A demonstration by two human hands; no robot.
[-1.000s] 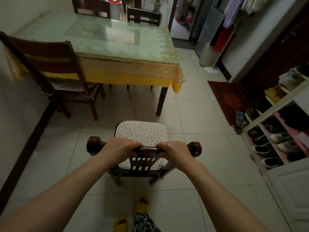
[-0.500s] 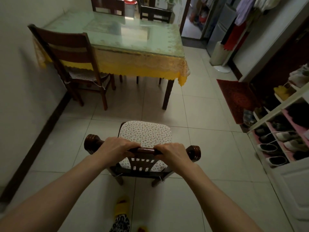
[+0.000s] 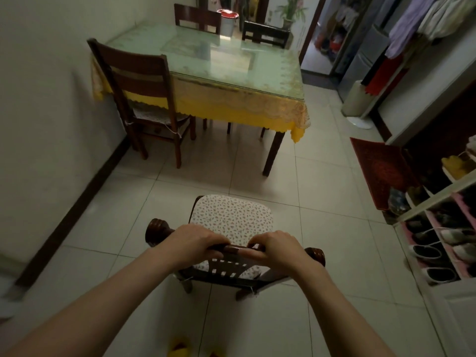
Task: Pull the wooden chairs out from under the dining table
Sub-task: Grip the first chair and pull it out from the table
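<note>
A dark wooden chair with a floral seat cushion (image 3: 233, 215) stands on the tiled floor, well clear of the dining table (image 3: 231, 63). My left hand (image 3: 197, 239) and my right hand (image 3: 277, 247) both grip its top rail from behind. The table has a glass top over a yellow lace cloth. A second wooden chair (image 3: 144, 81) stands at the table's near left corner, its seat partly under the cloth. Two more chair backs, one (image 3: 197, 15) at far left and another (image 3: 265, 34) at far right, show beyond the table.
A white wall with a dark skirting (image 3: 77, 202) runs along the left. A shoe rack (image 3: 443, 228) full of shoes lines the right, with a red mat (image 3: 378, 166) beside it. Hanging clothes (image 3: 417, 24) and a doorway are at the back right. Yellow slippers (image 3: 180, 347) show at the bottom edge.
The chair in my hands has come further back from the table, and the view has drawn away with it. Both hands have kept their grip on the top rail.
</note>
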